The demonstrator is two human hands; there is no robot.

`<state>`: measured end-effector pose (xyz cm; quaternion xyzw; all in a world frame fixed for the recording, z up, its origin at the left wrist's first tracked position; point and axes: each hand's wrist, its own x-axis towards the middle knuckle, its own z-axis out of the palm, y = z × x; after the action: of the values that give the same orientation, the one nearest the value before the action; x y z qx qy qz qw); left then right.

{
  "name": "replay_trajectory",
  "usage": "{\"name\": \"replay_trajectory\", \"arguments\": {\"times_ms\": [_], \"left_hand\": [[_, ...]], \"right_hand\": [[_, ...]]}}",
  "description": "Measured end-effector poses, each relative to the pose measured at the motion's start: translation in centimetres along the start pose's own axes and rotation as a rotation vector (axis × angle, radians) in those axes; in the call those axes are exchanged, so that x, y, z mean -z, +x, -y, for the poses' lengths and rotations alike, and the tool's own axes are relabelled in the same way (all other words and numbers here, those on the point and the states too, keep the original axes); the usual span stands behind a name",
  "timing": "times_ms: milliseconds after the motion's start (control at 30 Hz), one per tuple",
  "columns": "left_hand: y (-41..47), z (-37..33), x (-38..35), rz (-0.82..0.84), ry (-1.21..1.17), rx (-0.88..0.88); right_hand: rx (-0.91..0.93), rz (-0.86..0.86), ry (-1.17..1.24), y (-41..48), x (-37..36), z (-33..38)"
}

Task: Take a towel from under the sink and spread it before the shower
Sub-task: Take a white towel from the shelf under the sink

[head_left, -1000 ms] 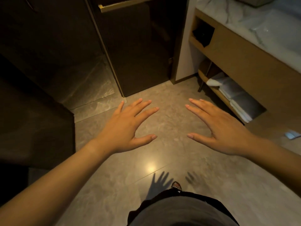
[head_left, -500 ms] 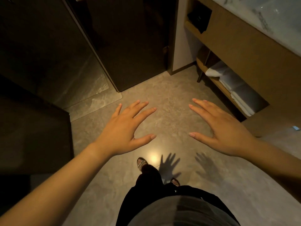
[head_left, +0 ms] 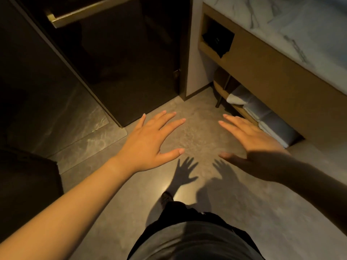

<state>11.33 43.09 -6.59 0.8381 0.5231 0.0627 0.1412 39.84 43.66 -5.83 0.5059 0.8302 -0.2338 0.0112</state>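
head view: both hands empty, fingers spread, palms down over the floor (head_left: 197, 136). Folded towels (head_left: 270, 119) sit on the low shelf (head_left: 244, 112) under the sink counter (head_left: 281, 29), ahead-right of the right hand (head_left: 249, 141); stack's long axis runs along the shelf. Right hand is nearer, left hand (head_left: 150, 141) well apart, closer to the shower door (head_left: 122, 72)

Splayed empty hands (head_left: 150, 141), towels (head_left: 266, 117) apparently shelved

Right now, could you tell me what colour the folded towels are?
White, the towels seen in the head view.
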Motion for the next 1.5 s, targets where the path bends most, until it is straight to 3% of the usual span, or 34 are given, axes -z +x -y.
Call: {"name": "replay_trajectory", "arguments": {"times_ms": [333,700,900,1333,1500], "left_hand": [[12.9,3.8,-0.5,0.142,0.023,-0.201],[26.2,4.1,-0.3,0.151,-0.030,-0.106],[30.6,5.5,-0.4,0.196,-0.047,-0.069],[42.1,13.3,0.1,0.374,-0.050,-0.228],[46.6,16.6,-3.4,0.460,-0.008,-0.287]], "right_hand": [[-0.178,-0.149,0.084,4.4,1.5,-5.5],[-0.139,-0.125,0.010,13.6,6.9,-14.4],[-0.131,-0.090,0.105,17.6,8.1,-16.8],[-0.354,-0.140,0.198,27.1,7.2,-18.6],[-0.415,-0.120,0.205,31.6,4.7,-20.1]]}}
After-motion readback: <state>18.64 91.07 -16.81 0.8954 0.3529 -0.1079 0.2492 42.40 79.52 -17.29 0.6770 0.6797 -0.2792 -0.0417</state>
